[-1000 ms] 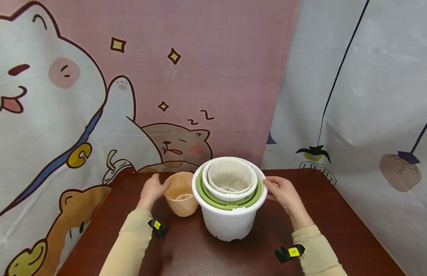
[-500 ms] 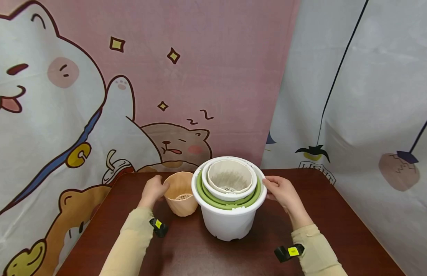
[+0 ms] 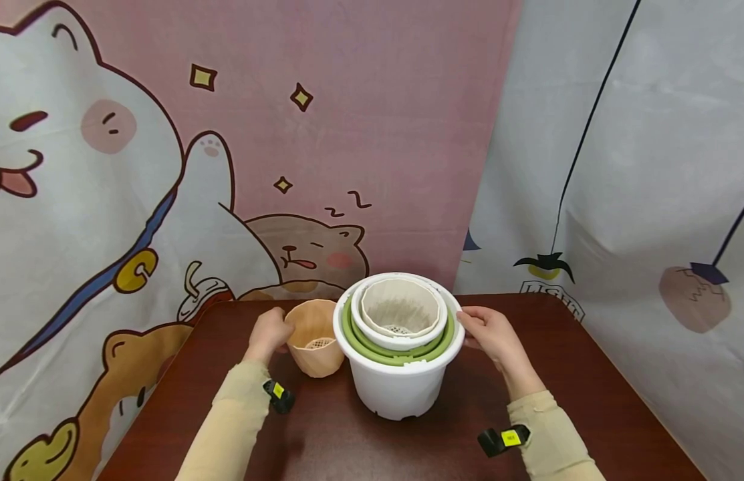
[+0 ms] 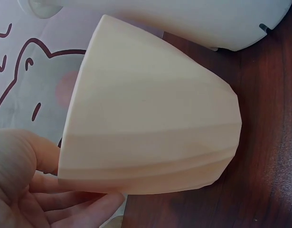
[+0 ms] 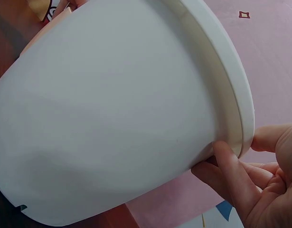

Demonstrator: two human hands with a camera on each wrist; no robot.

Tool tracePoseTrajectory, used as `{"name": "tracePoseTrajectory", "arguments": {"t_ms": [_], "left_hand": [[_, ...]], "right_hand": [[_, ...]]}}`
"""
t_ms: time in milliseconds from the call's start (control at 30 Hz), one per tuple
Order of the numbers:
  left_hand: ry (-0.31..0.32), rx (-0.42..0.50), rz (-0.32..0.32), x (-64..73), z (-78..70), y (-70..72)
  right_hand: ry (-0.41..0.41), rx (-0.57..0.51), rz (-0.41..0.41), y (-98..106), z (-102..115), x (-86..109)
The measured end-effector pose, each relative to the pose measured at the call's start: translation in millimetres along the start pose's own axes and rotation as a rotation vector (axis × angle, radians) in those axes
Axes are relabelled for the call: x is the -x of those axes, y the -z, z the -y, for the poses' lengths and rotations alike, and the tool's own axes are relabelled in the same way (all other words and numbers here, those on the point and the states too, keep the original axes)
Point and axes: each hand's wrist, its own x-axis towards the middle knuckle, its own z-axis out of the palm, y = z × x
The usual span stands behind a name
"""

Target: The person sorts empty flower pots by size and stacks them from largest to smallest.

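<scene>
A large white flower pot stands upright on the table, with a green pot, a smaller white pot and an innermost cream pot nested inside it. To its left is a peach flower pot with a perforated bottom. My left hand pinches the peach pot's rim at its left side, thumb inside and fingers outside, as the left wrist view shows. With my right hand I pinch the right rim of the large white pot, fingers tucked underneath.
The dark red-brown table reaches back to a printed cloth with cartoon animals. A second, pale cloth hangs along the right side. The peach pot stands close beside the large white pot.
My left hand has shifted slightly right onto the peach pot's rim and taken hold of it. The right hand and the pots have stayed in place.
</scene>
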Motion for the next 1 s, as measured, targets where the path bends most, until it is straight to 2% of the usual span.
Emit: {"name": "tracePoseTrajectory", "arguments": {"t_ms": [367, 800, 1000], "left_hand": [[0.026, -0.004, -0.022, -0.7, -2.2, -1.0], [0.017, -0.021, -0.045, 1.1, -6.2, -0.4], [0.029, 0.005, -0.053, 2.9, -4.3, 2.0]], "right_hand": [[0.000, -0.001, -0.002, -0.4, -0.7, -0.9], [-0.001, -0.003, -0.003, -0.4, -0.4, 0.0], [-0.001, -0.003, -0.001, -0.4, -0.4, 0.2]]}}
